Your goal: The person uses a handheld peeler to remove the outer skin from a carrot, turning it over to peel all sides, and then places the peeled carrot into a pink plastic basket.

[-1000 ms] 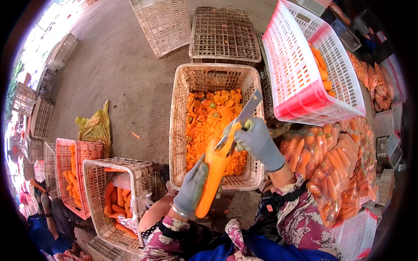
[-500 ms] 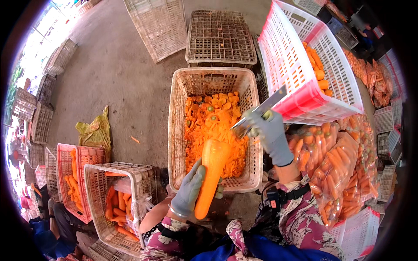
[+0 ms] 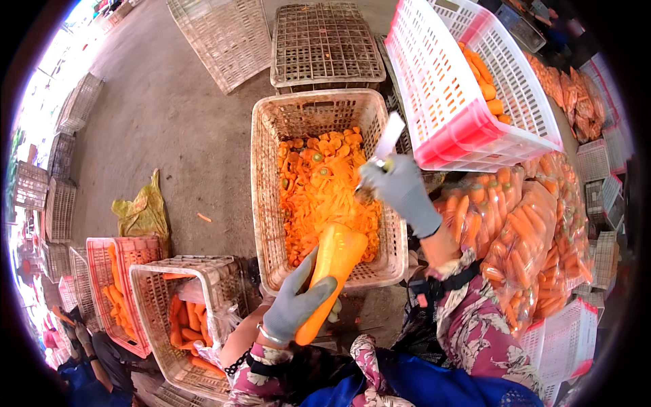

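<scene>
My left hand (image 3: pixel 296 304), in a grey glove, is wrapped round a large orange carrot (image 3: pixel 341 252). The carrot is tilted, its thick end over the near part of a dirty white crate (image 3: pixel 262 203). Orange peelings and cut carrot ends (image 3: pixel 322 180) fill the crate's bottom. My right hand (image 3: pixel 404 190), also gloved, is closed on a knife (image 3: pixel 389 138) above the crate's right side. The flat, pale blade sticks up beyond the fist. A darker metal part shows below the fist, blurred; whether it is a second tool I cannot tell. The right hand is apart from the carrot.
A white-and-red crate (image 3: pixel 468 136) holding carrots stands at the upper right. Bagged carrots (image 3: pixel 522 237) are piled below it. At the left are carrots in a white crate (image 3: pixel 139 305) and a red crate (image 3: pixel 95 271). A co-worker's hands (image 3: pixel 81 336) show at the lower left.
The right hand has moved slightly left and up, and the knife blade now points more steeply upward. The carrot has turned in the left hand, whose fingers now lie across it. The view has shifted slightly.
</scene>
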`<state>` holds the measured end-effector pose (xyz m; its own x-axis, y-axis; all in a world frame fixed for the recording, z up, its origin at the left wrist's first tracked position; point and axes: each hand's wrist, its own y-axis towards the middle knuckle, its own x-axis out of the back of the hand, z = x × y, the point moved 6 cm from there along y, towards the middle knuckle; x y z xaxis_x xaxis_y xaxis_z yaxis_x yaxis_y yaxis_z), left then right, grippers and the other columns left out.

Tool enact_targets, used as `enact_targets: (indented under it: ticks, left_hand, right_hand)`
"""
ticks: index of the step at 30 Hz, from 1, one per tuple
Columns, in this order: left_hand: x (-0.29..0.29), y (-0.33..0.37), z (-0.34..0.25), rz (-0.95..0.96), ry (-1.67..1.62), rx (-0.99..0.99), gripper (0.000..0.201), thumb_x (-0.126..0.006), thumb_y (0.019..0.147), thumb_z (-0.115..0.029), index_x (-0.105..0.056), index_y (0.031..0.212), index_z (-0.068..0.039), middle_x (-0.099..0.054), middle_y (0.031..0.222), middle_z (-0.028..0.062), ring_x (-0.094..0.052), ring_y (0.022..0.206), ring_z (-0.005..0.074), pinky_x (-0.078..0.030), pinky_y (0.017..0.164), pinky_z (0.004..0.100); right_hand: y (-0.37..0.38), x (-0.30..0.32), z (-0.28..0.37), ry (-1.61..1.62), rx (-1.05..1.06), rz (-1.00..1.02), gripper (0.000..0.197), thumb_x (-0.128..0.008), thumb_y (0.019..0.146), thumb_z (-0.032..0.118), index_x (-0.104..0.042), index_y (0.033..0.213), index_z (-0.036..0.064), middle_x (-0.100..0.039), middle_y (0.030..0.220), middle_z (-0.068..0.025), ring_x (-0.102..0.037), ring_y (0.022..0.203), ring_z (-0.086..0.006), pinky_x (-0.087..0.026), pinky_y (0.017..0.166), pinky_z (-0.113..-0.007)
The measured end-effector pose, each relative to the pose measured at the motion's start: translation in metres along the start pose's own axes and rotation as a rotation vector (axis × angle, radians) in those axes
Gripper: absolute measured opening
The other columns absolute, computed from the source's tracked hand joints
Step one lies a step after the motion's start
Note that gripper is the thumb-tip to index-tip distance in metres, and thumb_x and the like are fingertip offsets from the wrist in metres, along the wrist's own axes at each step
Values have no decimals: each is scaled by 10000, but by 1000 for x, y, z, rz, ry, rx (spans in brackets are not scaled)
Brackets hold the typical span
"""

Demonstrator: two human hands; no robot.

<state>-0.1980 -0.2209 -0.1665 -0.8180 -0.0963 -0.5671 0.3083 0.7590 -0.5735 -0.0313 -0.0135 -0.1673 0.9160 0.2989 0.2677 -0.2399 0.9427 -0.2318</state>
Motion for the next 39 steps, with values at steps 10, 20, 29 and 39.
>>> enact_targets:
  ticks: [10, 20, 29, 39]
  left_hand:
    - [14, 3, -3, -131, -39, -44, 649, -588, 973, -163, -266, 1528, -71, -594, 1036, 98, -619, 694, 179, -539, 579, 301]
    - [8, 7, -2, -177, 86, -106, 577, -557, 973, -110, -319, 1495, -47, -600, 1022, 88, -621, 685, 163, -549, 556, 292]
    - [15, 5, -8, -207, 23, -200, 569, -529, 977, -84, -310, 1502, -46, -609, 1023, 93, -621, 684, 158, -539, 557, 287]
    - [8, 4, -18, -212, 123, -260, 608, -534, 959, -42, -282, 1512, -23, -610, 1059, 100, -627, 695, 156, -544, 573, 281]
  right_hand:
    - [-32, -37, 28, 299, -107, 195, 278, -722, 895, 246, -673, 903, -27, -636, 699, -54, -544, 488, -74, -449, 461, -217]
    - [-25, -28, 15, 92, 41, 65, 249, -727, 901, 255, -693, 869, 11, -679, 698, -63, -600, 535, -72, -449, 463, -219]
    - [-35, -30, 19, 459, -17, 118, 205, -724, 895, 178, -689, 909, -24, -652, 706, -34, -577, 519, -75, -457, 465, -212]
    - [-18, 2, 11, 299, 29, -106, 272, -697, 922, 248, -698, 950, -22, -678, 719, -48, -559, 526, -67, -425, 469, -211]
